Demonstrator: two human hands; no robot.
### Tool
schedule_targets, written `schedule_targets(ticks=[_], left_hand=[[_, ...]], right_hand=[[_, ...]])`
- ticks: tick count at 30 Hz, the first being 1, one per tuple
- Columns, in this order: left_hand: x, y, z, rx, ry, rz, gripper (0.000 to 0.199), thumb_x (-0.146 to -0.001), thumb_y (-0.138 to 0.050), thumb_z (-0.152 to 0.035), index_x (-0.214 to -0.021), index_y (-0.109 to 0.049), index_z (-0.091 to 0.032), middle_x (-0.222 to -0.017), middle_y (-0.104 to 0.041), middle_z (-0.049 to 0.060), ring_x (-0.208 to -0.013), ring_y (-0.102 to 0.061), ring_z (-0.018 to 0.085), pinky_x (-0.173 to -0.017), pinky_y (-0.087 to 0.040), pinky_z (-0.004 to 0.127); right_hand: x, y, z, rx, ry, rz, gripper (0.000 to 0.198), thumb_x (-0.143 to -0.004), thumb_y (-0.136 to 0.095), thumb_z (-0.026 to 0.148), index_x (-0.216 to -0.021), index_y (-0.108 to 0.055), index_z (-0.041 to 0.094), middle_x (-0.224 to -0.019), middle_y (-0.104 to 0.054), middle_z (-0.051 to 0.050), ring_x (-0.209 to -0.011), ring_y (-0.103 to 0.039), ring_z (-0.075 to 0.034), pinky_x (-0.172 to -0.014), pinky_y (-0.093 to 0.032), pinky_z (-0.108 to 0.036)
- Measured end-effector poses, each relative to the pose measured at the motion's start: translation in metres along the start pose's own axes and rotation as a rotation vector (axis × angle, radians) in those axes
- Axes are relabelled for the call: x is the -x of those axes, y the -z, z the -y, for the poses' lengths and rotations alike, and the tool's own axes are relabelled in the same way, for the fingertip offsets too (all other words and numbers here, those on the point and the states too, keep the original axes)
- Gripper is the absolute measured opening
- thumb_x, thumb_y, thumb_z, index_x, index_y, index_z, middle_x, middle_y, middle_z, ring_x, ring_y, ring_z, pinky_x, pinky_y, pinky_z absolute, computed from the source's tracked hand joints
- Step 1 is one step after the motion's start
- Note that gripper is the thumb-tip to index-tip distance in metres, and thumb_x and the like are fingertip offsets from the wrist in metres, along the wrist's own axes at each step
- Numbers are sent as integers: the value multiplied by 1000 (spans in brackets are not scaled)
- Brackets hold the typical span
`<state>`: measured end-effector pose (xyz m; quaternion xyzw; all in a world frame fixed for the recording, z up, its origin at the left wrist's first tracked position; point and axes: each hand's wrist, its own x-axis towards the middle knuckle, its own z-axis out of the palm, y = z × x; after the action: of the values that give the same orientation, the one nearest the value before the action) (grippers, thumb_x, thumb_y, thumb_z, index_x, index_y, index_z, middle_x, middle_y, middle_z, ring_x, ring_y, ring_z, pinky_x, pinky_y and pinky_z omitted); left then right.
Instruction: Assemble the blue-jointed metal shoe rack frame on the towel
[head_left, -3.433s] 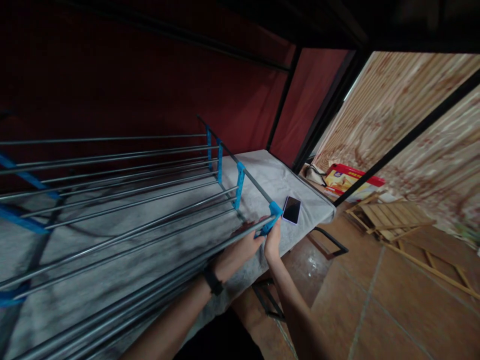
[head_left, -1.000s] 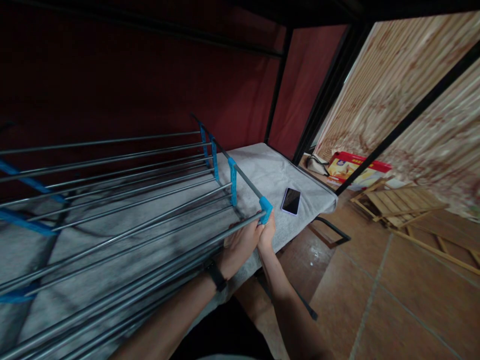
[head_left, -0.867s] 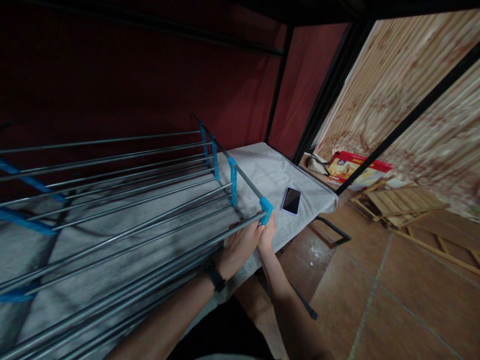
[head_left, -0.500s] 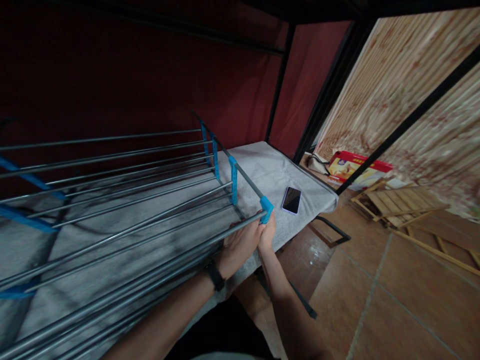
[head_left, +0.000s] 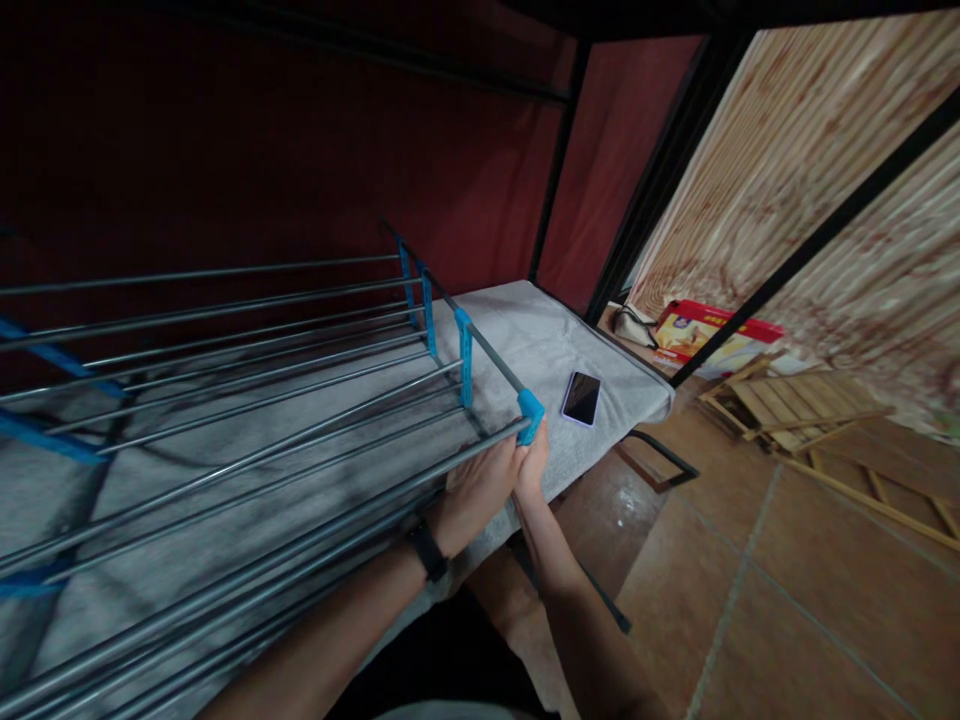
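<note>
A shoe rack of grey metal tubes (head_left: 330, 433) with blue plastic joints lies across the grey sheet. Both of my hands are together at its near right corner. Under the blue corner joint (head_left: 530, 417), my right hand (head_left: 532, 462) is closed around the tube end. My left hand (head_left: 484, 483), with a dark watch on its wrist, presses up against the right one just below the long front tube. The fingers of both hands are largely hidden by the joint and by each other.
A phone (head_left: 582, 398) lies on the sheet-covered bed (head_left: 517, 320), right of the rack. Black frame posts (head_left: 559, 180) rise behind it. On the tiled floor at right are a red and yellow box (head_left: 712, 335) and a folded wooden piece (head_left: 810, 410). A black metal bar (head_left: 664, 455) juts out below the bed's edge.
The view has shifted very slightly. Both hands stay at the same blue corner joint, and the rack shows no clear movement of its own.
</note>
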<state>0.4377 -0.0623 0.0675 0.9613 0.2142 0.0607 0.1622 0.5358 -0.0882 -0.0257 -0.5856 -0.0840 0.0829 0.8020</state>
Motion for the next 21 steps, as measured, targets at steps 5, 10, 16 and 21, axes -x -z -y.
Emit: schedule_targets(ticks=[5, 10, 16, 21], left_hand=[[-6, -6, 2, 27, 14, 1, 31, -102, -39, -34, -124, -56, -21, -113, -69, 9, -104, -65, 24, -87, -48, 31], [1, -3, 3, -11, -61, -51, 35, -100, -44, -28, -132, -50, -17, -121, -65, 12, -111, -62, 25, -94, -47, 32], [90, -32, 39, -213, -384, -189, 50, -95, -34, -5, -142, -43, -17, -142, -52, 10, -133, -46, 23, -115, -32, 39], [129, -73, 76, -253, -94, -160, 42, -96, -38, -11, -137, -50, -12, -135, -57, 14, -125, -52, 27, -109, -39, 42]], right_hand=[[4, 2, 6, 1, -6, 22, 37, -91, -40, 48, -66, -50, 23, -66, -55, 0, -68, -49, -16, -74, -49, -30], [-2, 8, 5, -19, -29, 75, 42, -90, -41, 55, -71, -56, 21, -69, -60, -1, -72, -54, -16, -79, -50, -30], [-6, 45, -17, -89, -96, 78, 49, -86, -46, 64, -81, -62, 18, -80, -66, -4, -73, -61, -16, -75, -51, -30], [10, 60, -46, -22, -134, 102, 53, -82, -54, 64, -84, -67, 13, -81, -70, -8, -76, -65, -19, -79, -53, -35]])
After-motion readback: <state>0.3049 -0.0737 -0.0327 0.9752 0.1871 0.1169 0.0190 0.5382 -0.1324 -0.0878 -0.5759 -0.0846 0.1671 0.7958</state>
